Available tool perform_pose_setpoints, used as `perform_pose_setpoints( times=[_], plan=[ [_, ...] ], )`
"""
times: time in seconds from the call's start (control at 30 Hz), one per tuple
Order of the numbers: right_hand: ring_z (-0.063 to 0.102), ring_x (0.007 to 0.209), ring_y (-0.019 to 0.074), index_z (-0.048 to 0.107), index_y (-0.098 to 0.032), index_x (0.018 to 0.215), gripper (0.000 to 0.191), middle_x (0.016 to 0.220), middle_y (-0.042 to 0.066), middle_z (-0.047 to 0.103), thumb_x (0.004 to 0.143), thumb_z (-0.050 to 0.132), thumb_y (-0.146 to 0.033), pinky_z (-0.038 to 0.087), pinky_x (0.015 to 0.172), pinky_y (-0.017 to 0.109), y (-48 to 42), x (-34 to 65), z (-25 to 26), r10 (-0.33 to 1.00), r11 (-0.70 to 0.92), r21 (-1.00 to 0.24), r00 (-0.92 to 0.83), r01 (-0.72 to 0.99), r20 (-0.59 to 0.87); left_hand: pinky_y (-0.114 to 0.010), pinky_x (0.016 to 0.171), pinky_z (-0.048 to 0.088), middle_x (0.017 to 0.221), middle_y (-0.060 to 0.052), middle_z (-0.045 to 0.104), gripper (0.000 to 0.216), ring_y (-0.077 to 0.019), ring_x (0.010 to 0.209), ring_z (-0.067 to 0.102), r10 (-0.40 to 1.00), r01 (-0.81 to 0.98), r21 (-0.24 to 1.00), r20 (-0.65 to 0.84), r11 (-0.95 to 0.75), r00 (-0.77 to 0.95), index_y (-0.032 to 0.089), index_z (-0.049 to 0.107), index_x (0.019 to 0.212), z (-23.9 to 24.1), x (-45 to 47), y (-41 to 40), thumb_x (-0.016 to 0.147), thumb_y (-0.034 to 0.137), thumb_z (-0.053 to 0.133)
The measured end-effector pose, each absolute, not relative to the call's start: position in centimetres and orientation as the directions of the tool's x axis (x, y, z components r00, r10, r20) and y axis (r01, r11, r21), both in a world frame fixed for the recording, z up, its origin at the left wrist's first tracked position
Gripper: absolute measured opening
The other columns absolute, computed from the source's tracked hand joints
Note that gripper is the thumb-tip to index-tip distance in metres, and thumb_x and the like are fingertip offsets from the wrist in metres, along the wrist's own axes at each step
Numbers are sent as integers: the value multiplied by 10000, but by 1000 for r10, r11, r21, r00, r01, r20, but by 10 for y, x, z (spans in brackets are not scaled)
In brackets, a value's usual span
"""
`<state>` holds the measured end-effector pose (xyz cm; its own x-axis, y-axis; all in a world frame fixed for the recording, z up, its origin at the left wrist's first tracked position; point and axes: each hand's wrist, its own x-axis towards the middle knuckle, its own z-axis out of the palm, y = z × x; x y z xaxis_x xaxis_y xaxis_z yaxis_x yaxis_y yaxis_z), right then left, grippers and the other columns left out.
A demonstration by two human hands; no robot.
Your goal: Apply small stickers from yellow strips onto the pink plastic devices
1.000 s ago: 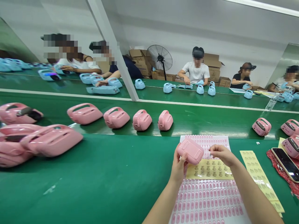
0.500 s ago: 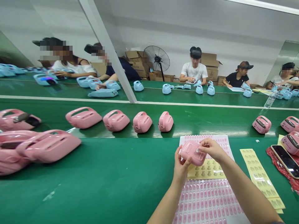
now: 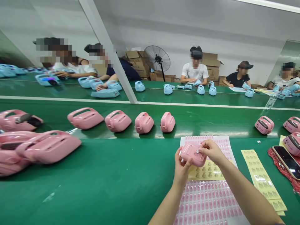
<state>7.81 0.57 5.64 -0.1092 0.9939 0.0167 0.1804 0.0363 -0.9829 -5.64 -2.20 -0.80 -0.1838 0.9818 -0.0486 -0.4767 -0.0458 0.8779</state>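
Observation:
A glossy pink plastic case [image 3: 191,151] with rounded corners is tilted above the sheets. My left hand [image 3: 181,165] is closed around its left and lower edge. The fingers of my right hand [image 3: 211,150] are pinched together, the thumb pressed on the case's face. At that thumb tip shows small dark print, like a clear sticker; its edges are too small to make out. Under the case lies a yellow sticker sheet [image 3: 207,172] with rows of dark print. Beneath that is a white sheet of pink oval stickers [image 3: 206,200].
Pink cases with handles [image 3: 118,121] stand along the green bench [image 3: 105,175], others pile up at left. To the right are yellow sticker strips [image 3: 262,181] and a phone [image 3: 287,161] on red cloth. Several people work opposite with blue cases [image 3: 168,89], behind a slanted white post [image 3: 110,53].
My right thumb stays against the case, with small dark print now showing beside it. The case has barely moved. The view has shifted slightly.

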Motion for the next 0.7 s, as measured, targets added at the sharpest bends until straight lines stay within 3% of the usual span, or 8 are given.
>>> perform_pose_setpoints(
  times=[0.13, 0.23, 0.37, 0.43, 0.5, 0.6, 0.7],
  plan=[
    [490, 792, 172, 532, -174, 600, 56, 813, 31, 442, 641, 570, -168, 438, 736, 332, 0, 73, 54, 981, 196, -933, -67, 301, 185, -299, 736, 475, 1084, -53, 507, 762, -230, 946, 558, 982, -489, 871, -57, -40, -181, 277, 387, 1142, -7, -57, -22, 497, 443, 757],
    [476, 845, 189, 514, -183, 645, 65, 857, 56, 440, 689, 516, -136, 438, 767, 355, -7, 67, 52, 906, 416, -833, -86, 365, 415, -290, 726, 476, 1089, -47, 497, 758, -217, 928, 560, 982, -506, 862, -75, -23, -173, 281, 383, 1137, -3, -57, -23, 496, 424, 761],
    [475, 791, 173, 509, -192, 710, 57, 831, 53, 447, 750, 476, -169, 445, 728, 337, -11, 69, 52, 816, 563, -770, -55, 300, 576, -277, 699, 477, 1062, -31, 500, 740, -198, 893, 561, 979, -544, 839, -100, -13, -177, 284, 390, 1116, 1, -56, -24, 488, 401, 763],
    [478, 781, 168, 506, -197, 735, 49, 822, 44, 453, 768, 476, -219, 448, 707, 320, -10, 78, 50, 838, 510, -824, 70, 247, 541, -262, 675, 474, 1050, -21, 508, 709, -188, 877, 562, 978, -552, 834, -109, -8, -179, 286, 403, 1102, 2, -56, -24, 495, 385, 757],
    [487, 793, 166, 511, -194, 735, 72, 828, 40, 470, 769, 477, -248, 443, 717, 312, -8, 88, 46, 902, 364, -893, 139, 266, 409, -248, 651, 471, 1036, -11, 518, 659, -177, 858, 563, 977, -565, 825, -114, -8, -180, 287, 419, 1091, 3, -56, -23, 519, 379, 735],
    [515, 763, 161, 546, -179, 657, 88, 786, 30, 513, 729, 514, -218, 436, 702, 295, -6, 99, 33, 997, 79, -892, -23, 445, 77, -232, 602, 466, 982, 7, 537, 587, -153, 788, 564, 974, -600, 799, -105, -37, -200, 291, 445, 1081, 4, -60, -22, 554, 375, 690],
    [534, 769, 181, 584, -162, 574, 76, 770, 40, 544, 650, 590, -162, 427, 692, 296, -9, 94, 17, 987, 4, -821, -135, 570, -89, -227, 587, 464, 948, 16, 547, 581, -138, 745, 556, 968, -612, 782, -50, -116, -246, 293, 468, 1078, 7, -63, -22, 542, 332, 686]
  ],
)
